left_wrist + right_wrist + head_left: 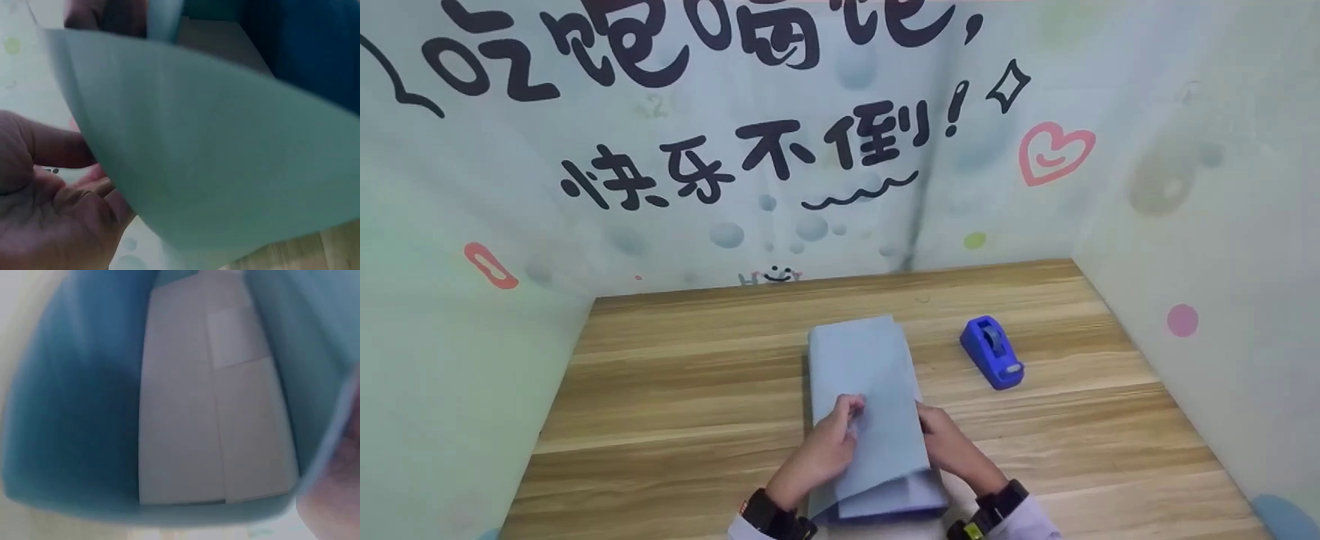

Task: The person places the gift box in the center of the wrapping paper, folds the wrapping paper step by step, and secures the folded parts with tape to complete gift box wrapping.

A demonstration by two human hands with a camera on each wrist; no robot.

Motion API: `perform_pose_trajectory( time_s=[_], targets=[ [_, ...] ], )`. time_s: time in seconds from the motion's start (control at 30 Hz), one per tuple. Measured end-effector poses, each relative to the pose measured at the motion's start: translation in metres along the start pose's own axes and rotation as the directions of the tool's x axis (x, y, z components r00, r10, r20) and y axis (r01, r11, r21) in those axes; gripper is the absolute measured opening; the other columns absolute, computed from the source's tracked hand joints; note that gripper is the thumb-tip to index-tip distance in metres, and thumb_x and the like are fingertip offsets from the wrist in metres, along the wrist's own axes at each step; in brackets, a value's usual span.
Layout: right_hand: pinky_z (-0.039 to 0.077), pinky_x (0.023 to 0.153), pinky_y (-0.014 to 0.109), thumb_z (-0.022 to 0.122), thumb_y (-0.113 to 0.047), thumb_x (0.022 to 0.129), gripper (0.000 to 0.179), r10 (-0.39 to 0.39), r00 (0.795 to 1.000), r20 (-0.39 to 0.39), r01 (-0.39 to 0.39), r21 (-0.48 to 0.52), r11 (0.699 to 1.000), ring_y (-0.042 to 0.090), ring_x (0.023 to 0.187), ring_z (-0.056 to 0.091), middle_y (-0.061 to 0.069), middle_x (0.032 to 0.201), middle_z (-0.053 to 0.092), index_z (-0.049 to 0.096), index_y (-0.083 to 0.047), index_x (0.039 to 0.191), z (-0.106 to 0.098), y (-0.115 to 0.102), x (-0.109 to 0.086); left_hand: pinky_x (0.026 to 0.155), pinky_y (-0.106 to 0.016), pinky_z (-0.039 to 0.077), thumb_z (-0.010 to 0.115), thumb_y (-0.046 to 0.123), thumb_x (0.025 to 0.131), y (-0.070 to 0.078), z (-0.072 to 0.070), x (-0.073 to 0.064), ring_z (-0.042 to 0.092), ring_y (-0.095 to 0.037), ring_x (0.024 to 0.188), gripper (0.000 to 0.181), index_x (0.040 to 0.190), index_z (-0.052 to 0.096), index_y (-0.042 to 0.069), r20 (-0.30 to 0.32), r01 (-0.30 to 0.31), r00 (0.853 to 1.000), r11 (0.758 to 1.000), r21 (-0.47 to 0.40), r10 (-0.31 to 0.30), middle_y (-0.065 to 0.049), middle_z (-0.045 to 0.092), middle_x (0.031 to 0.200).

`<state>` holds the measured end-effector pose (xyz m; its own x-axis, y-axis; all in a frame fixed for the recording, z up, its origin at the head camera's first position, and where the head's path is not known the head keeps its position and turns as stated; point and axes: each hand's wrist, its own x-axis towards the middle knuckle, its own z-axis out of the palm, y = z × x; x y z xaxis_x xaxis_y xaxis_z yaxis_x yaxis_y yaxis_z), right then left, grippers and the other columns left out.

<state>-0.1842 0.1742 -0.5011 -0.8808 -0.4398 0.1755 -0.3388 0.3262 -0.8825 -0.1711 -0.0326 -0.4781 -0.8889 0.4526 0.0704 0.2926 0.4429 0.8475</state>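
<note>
A sheet of light blue paper (870, 360) stands folded over in a loose wrap at the front middle of the table. Inside the wrap lies a flat white box or board (180, 399) with straight seams, seen in the right wrist view. My left hand (825, 446) is on the near left part of the paper, its thumb and fingers pinching the paper's edge (169, 140) in the left wrist view. At the right side my right hand (952, 442) grips the paper's edge, some fingers hidden behind it. The wrap's near end gapes open.
A blue tape dispenser (992, 352) stands on the wooden table (682, 390), right of the paper and beyond my right hand. Printed cloth walls (810, 240) rise at the back and both sides.
</note>
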Motion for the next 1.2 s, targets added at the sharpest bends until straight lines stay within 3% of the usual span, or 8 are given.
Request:
perform_pose_trajectory(
  time_s=[0.07, 0.17, 0.3, 0.57, 0.73, 0.83, 1.03, 1.2],
  targets=[
    [0.046, 0.088, 0.022, 0.044, -0.019, 0.098, 0.034, 0.157, 0.983, -0.094, -0.148, 0.093, 0.985, 0.013, 0.104, 0.057, 0.018, 0.115, 0.063, 0.057, 0.004, 0.121, -0.002, -0.007, -0.004, 0.109, -0.049, 0.027, 0.043, -0.008, 0.086, 0.001, 0.003, -0.002, 0.035, -0.039, 0.132, 0.04, 0.125, 0.036, -0.004, 0.051, -0.002, 0.999, 0.998, 0.057, -0.001, -0.029, 0.035, 0.142],
    [0.05, 0.069, 0.022, 0.041, -0.034, 0.099, 0.046, 0.365, 0.91, -0.198, -0.332, 0.184, 0.925, 0.014, 0.081, 0.062, 0.014, 0.094, 0.066, 0.058, 0.005, 0.117, -0.005, -0.017, -0.008, 0.112, -0.05, 0.019, 0.044, -0.004, 0.088, 0.003, 0.007, -0.005, 0.023, -0.038, 0.138, 0.05, 0.136, 0.031, -0.004, 0.125, 0.008, 0.992, 0.994, 0.11, -0.021, -0.026, 0.026, 0.148],
    [0.034, 0.04, 0.02, 0.055, -0.042, 0.091, 0.044, 0.467, 0.863, -0.19, -0.461, 0.081, 0.884, 0.008, 0.041, 0.043, -0.003, 0.054, 0.047, 0.064, 0.001, 0.092, -0.008, -0.017, -0.009, 0.113, -0.053, 0.011, 0.045, 0.0, 0.09, 0.005, 0.01, -0.007, 0.011, -0.039, 0.141, 0.051, 0.14, 0.03, -0.002, 0.182, 0.006, 0.983, 0.991, 0.132, -0.03, -0.021, 0.025, 0.15],
    [0.026, 0.042, 0.017, 0.064, -0.022, 0.085, 0.034, 0.379, 0.908, -0.177, -0.394, -0.058, 0.917, 0.004, 0.042, 0.034, -0.009, 0.047, 0.036, 0.053, 0.002, 0.064, -0.008, -0.004, -0.008, 0.113, -0.056, 0.009, 0.046, 0.008, 0.093, 0.005, 0.004, -0.004, 0.008, -0.04, 0.141, 0.045, 0.136, 0.038, 0.002, 0.216, -0.004, 0.976, 1.0, 0.021, 0.0, -0.017, 0.034, 0.148],
    [0.027, 0.044, 0.017, 0.064, -0.018, 0.084, 0.032, 0.352, 0.922, -0.16, -0.363, -0.041, 0.931, 0.003, 0.046, 0.036, -0.008, 0.051, 0.038, 0.05, 0.002, 0.065, -0.006, 0.001, -0.011, 0.11, -0.057, 0.018, 0.051, 0.014, 0.093, -0.006, -0.003, -0.006, 0.023, -0.043, 0.137, 0.034, 0.125, 0.051, 0.001, 0.089, -0.055, 0.994, 0.997, -0.061, 0.06, -0.021, 0.043, 0.14],
    [0.027, 0.045, 0.017, 0.063, -0.017, 0.085, 0.032, 0.347, 0.926, -0.15, -0.356, -0.034, 0.934, 0.003, 0.047, 0.036, -0.007, 0.053, 0.038, 0.048, 0.002, 0.065, -0.006, 0.003, -0.012, 0.11, -0.058, 0.018, 0.052, 0.013, 0.092, -0.014, -0.005, -0.008, 0.024, -0.044, 0.137, 0.032, 0.122, 0.053, 0.002, 0.027, -0.062, 0.998, 0.998, -0.007, 0.063, -0.021, 0.041, 0.142],
    [0.027, 0.045, 0.016, 0.061, -0.015, 0.087, 0.033, 0.34, 0.933, -0.115, -0.342, 0.001, 0.94, 0.003, 0.046, 0.035, -0.007, 0.053, 0.036, 0.045, 0.003, 0.065, -0.008, 0.008, -0.014, 0.11, -0.063, 0.012, 0.052, 0.021, 0.092, -0.027, -0.008, -0.008, 0.011, -0.047, 0.139, 0.045, 0.133, 0.046, 0.004, 0.037, -0.071, 0.997, 0.967, 0.244, 0.064, -0.022, 0.027, 0.149],
    [0.028, 0.046, 0.016, 0.061, -0.014, 0.087, 0.033, 0.331, 0.938, -0.103, -0.326, 0.063, 0.943, 0.002, 0.046, 0.034, -0.008, 0.052, 0.035, 0.044, 0.006, 0.066, -0.01, 0.009, -0.015, 0.109, -0.065, 0.008, 0.047, 0.033, 0.095, -0.033, -0.007, -0.005, -0.001, -0.047, 0.14, 0.058, 0.143, 0.032, 0.004, 0.014, -0.025, 1.0, 0.955, 0.294, 0.022, -0.025, 0.01, 0.153]
  ],
)
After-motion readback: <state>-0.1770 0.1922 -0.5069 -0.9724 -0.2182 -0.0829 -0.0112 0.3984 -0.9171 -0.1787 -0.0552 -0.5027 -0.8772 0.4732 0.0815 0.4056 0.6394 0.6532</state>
